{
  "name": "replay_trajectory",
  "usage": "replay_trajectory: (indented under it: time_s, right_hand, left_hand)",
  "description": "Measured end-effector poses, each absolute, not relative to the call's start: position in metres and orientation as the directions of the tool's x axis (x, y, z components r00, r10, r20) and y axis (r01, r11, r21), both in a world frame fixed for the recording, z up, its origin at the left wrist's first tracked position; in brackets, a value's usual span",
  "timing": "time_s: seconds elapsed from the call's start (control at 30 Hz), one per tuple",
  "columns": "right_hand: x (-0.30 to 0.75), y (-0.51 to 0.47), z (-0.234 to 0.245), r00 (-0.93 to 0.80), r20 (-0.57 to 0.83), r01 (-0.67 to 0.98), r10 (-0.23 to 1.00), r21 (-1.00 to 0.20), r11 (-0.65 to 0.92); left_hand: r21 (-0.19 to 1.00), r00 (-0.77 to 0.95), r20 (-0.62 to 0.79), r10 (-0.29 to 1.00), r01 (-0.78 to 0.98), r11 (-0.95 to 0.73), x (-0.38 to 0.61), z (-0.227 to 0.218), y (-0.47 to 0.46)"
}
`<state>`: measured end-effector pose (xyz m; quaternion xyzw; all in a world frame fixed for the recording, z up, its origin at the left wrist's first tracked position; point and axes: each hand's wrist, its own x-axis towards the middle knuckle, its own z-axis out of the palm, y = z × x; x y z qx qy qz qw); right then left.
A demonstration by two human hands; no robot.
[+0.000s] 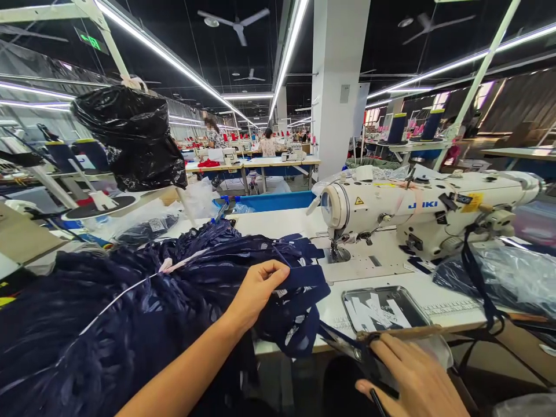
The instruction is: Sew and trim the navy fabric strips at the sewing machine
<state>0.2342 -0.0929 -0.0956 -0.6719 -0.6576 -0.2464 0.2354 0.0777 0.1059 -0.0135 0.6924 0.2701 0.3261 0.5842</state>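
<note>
My left hand [260, 288] pinches the edge of a navy fabric band [306, 278] between thumb and fingertips. That band hangs off a large tied bundle of navy garments [143, 313], and its loops fold over the table's front edge. My right hand [408, 370] grips a pair of scissors [354, 349], with the fingers at the dark handles. The blades point left toward the hanging loops; whether they touch the fabric I cannot tell. A pale tie [167, 266] runs across the bundle.
A white sewing machine [403, 205] stands beyond my right hand. Before it lies a dark tray [388, 308] with white labels. Plastic-wrapped fabric [499, 278] lies at right. A black plastic bag [130, 136] hangs at left. Other people sit at machines farther back.
</note>
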Motion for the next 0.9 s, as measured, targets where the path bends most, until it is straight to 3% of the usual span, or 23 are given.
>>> replay_trajectory:
  time_s: [0.23, 0.53, 0.73, 0.9]
  right_hand:
    - [0.228, -0.068, -0.099, 0.009, 0.652, 0.993, 0.758, 0.081, -0.082]
    - [0.223, -0.064, -0.101, -0.198, 0.683, 0.978, 0.703, 0.09, 0.188]
    - [0.226, -0.063, -0.088, -0.028, 0.736, 0.997, 0.676, 0.072, -0.036]
    - [0.223, -0.052, -0.088, -0.015, 0.746, 0.994, 0.666, 0.086, -0.074]
  left_hand:
    - [0.988, 0.655, 0.133, 0.744, -0.028, -0.152, 0.078, -0.016, 0.104]
    - [0.992, 0.651, 0.109, 0.751, -0.019, -0.127, 0.078, -0.019, 0.102]
    - [0.992, 0.662, 0.105, 0.742, -0.019, -0.124, 0.079, -0.022, 0.1]
    - [0.993, 0.679, 0.089, 0.728, -0.008, -0.114, 0.079, -0.023, 0.1]
